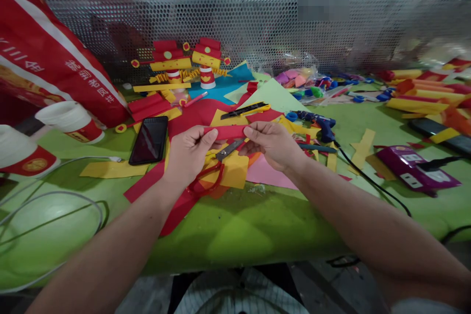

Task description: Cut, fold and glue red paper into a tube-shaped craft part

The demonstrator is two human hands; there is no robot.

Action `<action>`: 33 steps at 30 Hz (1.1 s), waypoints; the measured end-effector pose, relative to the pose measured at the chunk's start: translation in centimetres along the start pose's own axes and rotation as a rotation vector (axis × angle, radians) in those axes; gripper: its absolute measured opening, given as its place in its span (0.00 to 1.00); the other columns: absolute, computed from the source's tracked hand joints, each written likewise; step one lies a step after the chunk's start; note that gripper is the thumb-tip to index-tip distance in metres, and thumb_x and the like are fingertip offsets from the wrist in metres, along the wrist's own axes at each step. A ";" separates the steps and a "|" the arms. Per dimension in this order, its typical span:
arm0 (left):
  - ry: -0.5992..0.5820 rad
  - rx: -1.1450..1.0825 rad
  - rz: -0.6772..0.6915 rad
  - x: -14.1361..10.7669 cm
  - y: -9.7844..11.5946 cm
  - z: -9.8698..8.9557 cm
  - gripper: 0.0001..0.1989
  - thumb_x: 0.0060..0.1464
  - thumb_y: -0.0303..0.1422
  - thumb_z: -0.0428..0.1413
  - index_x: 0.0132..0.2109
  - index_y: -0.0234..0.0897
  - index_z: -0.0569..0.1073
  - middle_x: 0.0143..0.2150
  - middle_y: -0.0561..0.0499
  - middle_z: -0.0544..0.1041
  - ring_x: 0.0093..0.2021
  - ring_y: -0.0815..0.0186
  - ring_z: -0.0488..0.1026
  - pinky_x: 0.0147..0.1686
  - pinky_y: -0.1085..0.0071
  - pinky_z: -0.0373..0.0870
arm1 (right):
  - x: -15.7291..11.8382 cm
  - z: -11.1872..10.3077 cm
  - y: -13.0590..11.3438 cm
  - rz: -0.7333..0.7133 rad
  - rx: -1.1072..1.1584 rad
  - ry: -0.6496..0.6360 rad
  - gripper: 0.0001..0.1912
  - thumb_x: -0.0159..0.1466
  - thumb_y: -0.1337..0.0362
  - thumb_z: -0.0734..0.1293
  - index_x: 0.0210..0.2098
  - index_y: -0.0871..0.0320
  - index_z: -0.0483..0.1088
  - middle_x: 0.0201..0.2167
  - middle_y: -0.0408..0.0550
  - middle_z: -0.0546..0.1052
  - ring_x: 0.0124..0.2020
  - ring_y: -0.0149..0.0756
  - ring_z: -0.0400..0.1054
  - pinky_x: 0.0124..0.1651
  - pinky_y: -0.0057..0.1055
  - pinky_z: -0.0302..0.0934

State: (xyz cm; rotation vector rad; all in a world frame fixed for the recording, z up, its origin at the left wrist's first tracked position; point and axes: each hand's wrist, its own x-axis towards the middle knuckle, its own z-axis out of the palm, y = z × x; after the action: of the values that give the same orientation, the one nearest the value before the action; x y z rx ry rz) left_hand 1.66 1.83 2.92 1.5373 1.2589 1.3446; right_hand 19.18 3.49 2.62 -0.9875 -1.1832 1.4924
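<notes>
Both of my hands hold a small red paper strip (230, 132) stretched level between them. My left hand (189, 152) pinches its left end between thumb and fingers, and my right hand (274, 144) pinches the right end. Just beneath the strip lie scissors with red handles (211, 184), on yellow, red and pink paper (270, 172). Behind the strip, a yellow and black cutter (246, 110) rests on the paper pile. Two red and yellow paper figures (207, 61) on paper cups stand at the back, near a perforated metal wall.
A phone (149, 140), paper cups (71, 120) and a big red bag (55, 44) are on the left. On the right are a blue glue gun (324, 125), its cable, a purple power strip (415, 168) and rolled coloured paper (427, 93). The green table (228, 230) ends in front of me.
</notes>
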 end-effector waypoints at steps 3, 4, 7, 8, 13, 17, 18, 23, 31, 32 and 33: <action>0.003 -0.038 -0.019 0.0 0.0 0.0 0.09 0.47 0.40 0.59 0.30 0.39 0.77 0.26 0.51 0.79 0.29 0.65 0.77 0.31 0.72 0.72 | 0.0 0.0 0.1 0.007 0.017 -0.004 0.20 0.43 0.50 0.74 0.23 0.58 0.67 0.16 0.40 0.73 0.16 0.28 0.69 0.23 0.25 0.63; -0.007 -0.087 -0.038 0.0 0.0 0.1 0.09 0.47 0.40 0.60 0.30 0.38 0.77 0.26 0.51 0.79 0.29 0.65 0.77 0.32 0.71 0.72 | 0.0 0.0 0.2 0.002 0.024 -0.005 0.19 0.44 0.51 0.74 0.23 0.58 0.67 0.17 0.40 0.73 0.17 0.28 0.69 0.24 0.25 0.64; -0.058 -0.268 -0.102 0.1 -0.4 0.3 0.10 0.44 0.40 0.61 0.31 0.38 0.78 0.27 0.51 0.80 0.29 0.64 0.77 0.34 0.68 0.73 | 0.0 0.1 0.4 -0.011 0.064 -0.009 0.18 0.46 0.51 0.73 0.24 0.58 0.68 0.18 0.40 0.74 0.19 0.29 0.70 0.26 0.26 0.64; -0.082 -0.311 -0.124 0.1 -0.5 0.5 0.10 0.43 0.40 0.62 0.31 0.37 0.78 0.27 0.50 0.80 0.30 0.64 0.77 0.35 0.67 0.74 | -0.1 0.2 0.5 -0.011 0.079 -0.012 0.17 0.45 0.51 0.73 0.24 0.58 0.69 0.18 0.41 0.74 0.20 0.29 0.70 0.26 0.26 0.64; -0.114 -0.334 -0.163 -0.2 -0.6 1.1 0.09 0.41 0.35 0.64 0.32 0.38 0.79 0.29 0.50 0.81 0.30 0.65 0.76 0.34 0.68 0.73 | -0.3 0.7 0.9 0.000 0.089 -0.055 0.15 0.43 0.55 0.75 0.26 0.57 0.72 0.22 0.41 0.76 0.23 0.28 0.71 0.29 0.26 0.65; -0.080 -0.250 -0.140 -0.4 -0.7 1.2 0.09 0.40 0.35 0.64 0.33 0.38 0.80 0.30 0.51 0.81 0.30 0.66 0.75 0.33 0.69 0.72 | -0.2 1.1 1.4 -0.017 0.089 -0.029 0.15 0.40 0.57 0.76 0.23 0.57 0.71 0.21 0.39 0.76 0.22 0.27 0.70 0.29 0.26 0.66; -0.068 -0.221 -0.131 -0.4 -0.8 1.2 0.10 0.40 0.35 0.64 0.33 0.38 0.80 0.30 0.51 0.81 0.30 0.66 0.75 0.33 0.70 0.72 | -0.2 1.2 1.5 -0.025 0.086 -0.017 0.15 0.39 0.57 0.77 0.22 0.56 0.71 0.20 0.39 0.75 0.22 0.27 0.70 0.30 0.26 0.66; -0.018 -0.100 -0.077 -0.5 -1.0 1.2 0.10 0.40 0.36 0.63 0.33 0.38 0.80 0.30 0.51 0.81 0.31 0.65 0.75 0.33 0.70 0.72 | -0.1 1.5 1.5 -0.048 0.053 0.046 0.16 0.38 0.57 0.77 0.21 0.57 0.71 0.19 0.39 0.75 0.21 0.26 0.68 0.30 0.28 0.67; -0.081 -0.204 -0.129 -0.3 -0.6 1.1 0.09 0.41 0.36 0.63 0.33 0.39 0.80 0.29 0.51 0.81 0.31 0.65 0.76 0.34 0.69 0.73 | -0.1 1.0 1.2 -0.042 0.050 0.024 0.15 0.39 0.56 0.76 0.21 0.59 0.74 0.19 0.41 0.76 0.20 0.27 0.69 0.30 0.28 0.68; -0.092 -0.231 -0.144 -0.3 -0.5 1.1 0.10 0.42 0.36 0.63 0.34 0.39 0.80 0.29 0.50 0.81 0.31 0.64 0.76 0.35 0.68 0.73 | -0.1 0.9 1.1 -0.038 0.049 0.018 0.15 0.39 0.56 0.76 0.22 0.59 0.74 0.19 0.41 0.76 0.20 0.27 0.69 0.29 0.28 0.68; -0.101 -0.254 -0.159 -0.3 -0.4 1.1 0.10 0.42 0.37 0.62 0.34 0.38 0.80 0.30 0.50 0.81 0.31 0.64 0.77 0.35 0.67 0.74 | -0.1 0.8 1.1 -0.033 0.050 0.014 0.15 0.40 0.56 0.76 0.22 0.59 0.74 0.20 0.42 0.76 0.21 0.27 0.69 0.29 0.28 0.68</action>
State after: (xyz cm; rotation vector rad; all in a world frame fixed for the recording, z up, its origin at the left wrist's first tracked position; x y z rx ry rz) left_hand 2.62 1.75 2.23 1.2850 1.0786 1.2550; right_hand 18.20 3.15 1.73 -0.9392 -1.1422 1.4797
